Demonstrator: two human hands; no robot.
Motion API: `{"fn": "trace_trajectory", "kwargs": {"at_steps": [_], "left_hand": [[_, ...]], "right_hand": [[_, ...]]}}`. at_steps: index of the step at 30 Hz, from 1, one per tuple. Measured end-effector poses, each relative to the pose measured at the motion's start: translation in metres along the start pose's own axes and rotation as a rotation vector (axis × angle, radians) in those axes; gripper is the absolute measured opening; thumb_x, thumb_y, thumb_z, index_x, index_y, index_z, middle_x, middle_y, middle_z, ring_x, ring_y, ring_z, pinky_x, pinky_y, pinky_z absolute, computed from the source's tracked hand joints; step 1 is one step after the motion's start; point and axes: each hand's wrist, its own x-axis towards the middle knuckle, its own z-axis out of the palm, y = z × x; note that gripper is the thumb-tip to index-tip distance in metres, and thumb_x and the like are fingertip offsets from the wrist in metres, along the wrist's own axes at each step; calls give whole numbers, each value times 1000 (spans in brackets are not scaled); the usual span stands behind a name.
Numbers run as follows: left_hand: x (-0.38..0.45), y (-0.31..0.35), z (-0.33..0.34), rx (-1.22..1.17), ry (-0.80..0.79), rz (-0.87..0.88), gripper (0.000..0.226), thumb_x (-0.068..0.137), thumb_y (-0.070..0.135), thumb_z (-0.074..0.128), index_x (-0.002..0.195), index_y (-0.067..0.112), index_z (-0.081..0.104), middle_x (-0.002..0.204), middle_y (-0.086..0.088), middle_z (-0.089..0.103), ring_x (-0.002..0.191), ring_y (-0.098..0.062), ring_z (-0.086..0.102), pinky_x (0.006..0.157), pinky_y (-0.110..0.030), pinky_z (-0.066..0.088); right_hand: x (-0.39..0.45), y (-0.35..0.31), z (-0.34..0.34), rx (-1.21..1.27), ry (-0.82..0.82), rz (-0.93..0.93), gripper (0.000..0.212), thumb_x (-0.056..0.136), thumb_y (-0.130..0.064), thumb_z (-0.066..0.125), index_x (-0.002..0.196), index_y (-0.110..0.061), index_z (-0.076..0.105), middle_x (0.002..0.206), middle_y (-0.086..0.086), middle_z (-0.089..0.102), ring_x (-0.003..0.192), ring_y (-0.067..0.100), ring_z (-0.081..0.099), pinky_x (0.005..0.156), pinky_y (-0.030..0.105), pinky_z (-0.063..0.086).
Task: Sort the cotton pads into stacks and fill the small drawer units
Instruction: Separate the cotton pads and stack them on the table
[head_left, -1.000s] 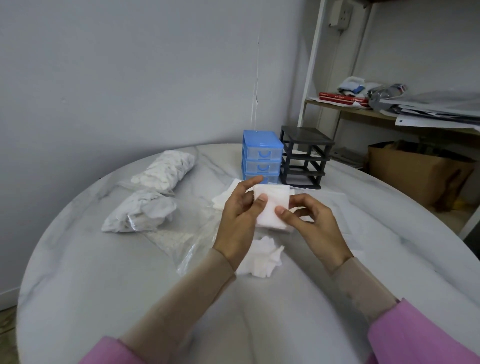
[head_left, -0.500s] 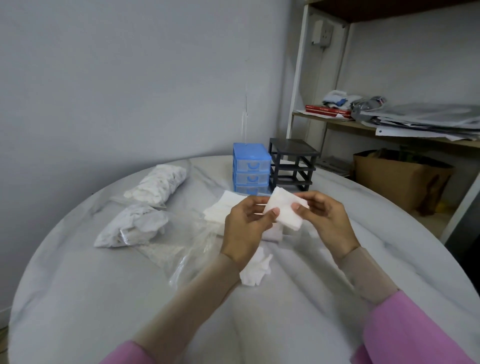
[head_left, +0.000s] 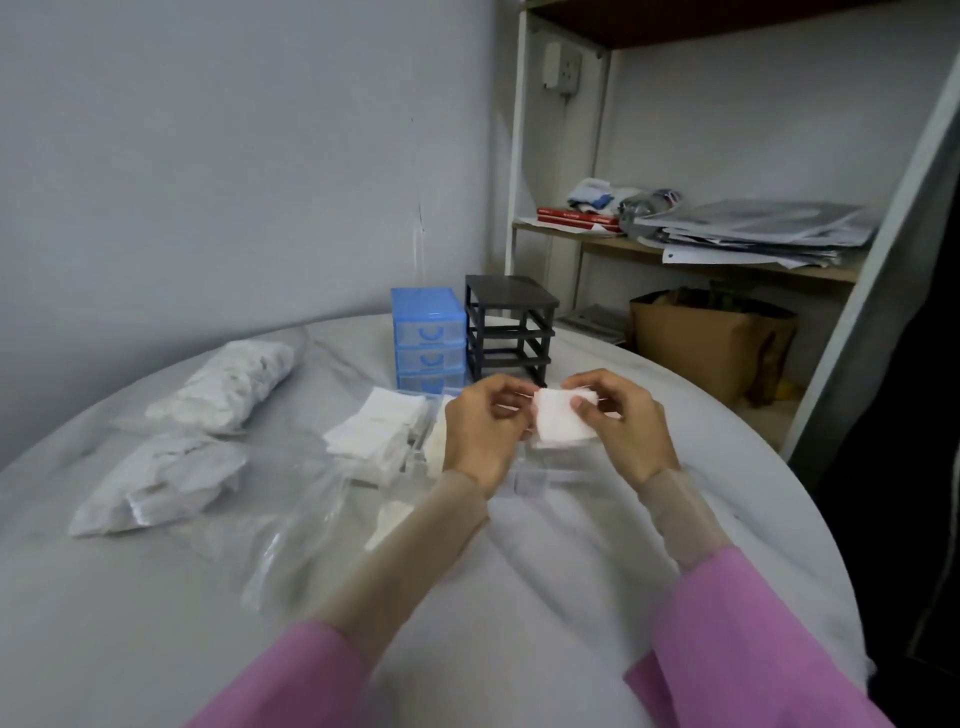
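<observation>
The step in hand looks like sorting: a small square bundle of cotton pads (head_left: 563, 423) is held up above the round marble table (head_left: 571, 597), apparently being squared before it joins a stack. The right hand (head_left: 621, 428) pinches it, thumb across the face at the 3 o'clock edge and curled fingers behind the top corner. The left hand (head_left: 480, 428) has its fingers curled toward the 9 o'clock edge; they seem to nip that side, though the contact is partly hidden. So the bundle lies between the two sets of fingertips, clear of the table. From the hands, loose stacks of pads (head_left: 376, 431) lie at about 9 o'clock, the blue drawer unit (head_left: 428, 338) at 11 o'clock with its drawers closed, and the black drawer frame (head_left: 509, 327) just beside it at 12 o'clock, its slots looking empty. Two filled bags of pads (head_left: 208, 415) sit farther off at 9 to 10 o'clock. Next, I judge, the edges need aligning, then the bundle must go on a matching stack or into a drawer, which first needs pulling open.
</observation>
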Motion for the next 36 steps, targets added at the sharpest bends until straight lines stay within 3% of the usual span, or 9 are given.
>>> {"fn": "trace_trajectory", "kwargs": {"at_steps": [4,7,9,11,15,26,32,34,36], "left_hand": [[4,-15,3,96,20,30,27,80,-10,60,81,16,65,82,-7,67,82,-25,66,78,-34,56],[3,-20,3,160,1,62,29,82,-12,53,85,14,65,86,-7,67,77,-18,63,76,-29,53],[2,-22,3,215,-32,82,29,83,-13,52,90,12,65,90,-6,67,75,-14,62,74,-22,51],[1,-22,4,287,-52,114,26,83,-10,54,93,10,67,92,-2,67,73,-9,59,69,-12,48],[-2,-19,7,350,-94,149,18,84,-6,59,90,7,71,93,-1,66,75,-6,58,67,-4,47],[-3,-24,8,580,-192,226,19,85,0,60,99,5,72,117,-7,62,100,-19,60,94,-29,47],[-5,-26,7,719,-259,285,22,94,13,51,105,6,69,127,-3,58,112,-20,55,95,-21,38],[-7,-25,8,772,-294,301,28,97,17,45,107,3,67,122,-9,61,111,-24,55,94,-27,39],[-9,-23,9,783,-302,334,31,98,19,42,110,2,66,129,-7,58,118,-22,53,98,-27,38]], "right_hand": [[1,7,0,-89,3,37,15,88,-4,60,89,-19,62,104,1,63,95,18,54,65,6,38],[0,12,0,-170,7,16,16,87,-6,61,86,-21,62,99,-1,64,86,12,53,66,8,40],[-1,15,1,-222,24,37,16,87,-9,62,86,-25,61,99,1,66,88,15,55,82,24,45],[-1,17,2,-304,24,61,15,87,-14,63,86,-29,60,99,0,67,91,19,58,95,36,40],[-1,16,1,-451,-7,108,10,89,-22,61,96,-28,63,101,-3,66,99,17,57,91,30,24],[0,21,-2,-586,-49,105,17,94,-23,54,100,-33,66,108,-6,65,110,16,50,95,35,24],[-1,19,-3,-720,-130,84,24,96,-25,49,108,-35,66,118,-7,62,121,12,40,104,38,17],[-1,18,-3,-760,-115,52,24,95,-23,49,110,-33,66,118,-8,62,123,12,40,108,39,13],[-1,16,-4,-717,-61,-15,23,93,-16,52,105,-26,68,111,-5,65,113,14,50,107,36,25]]}}
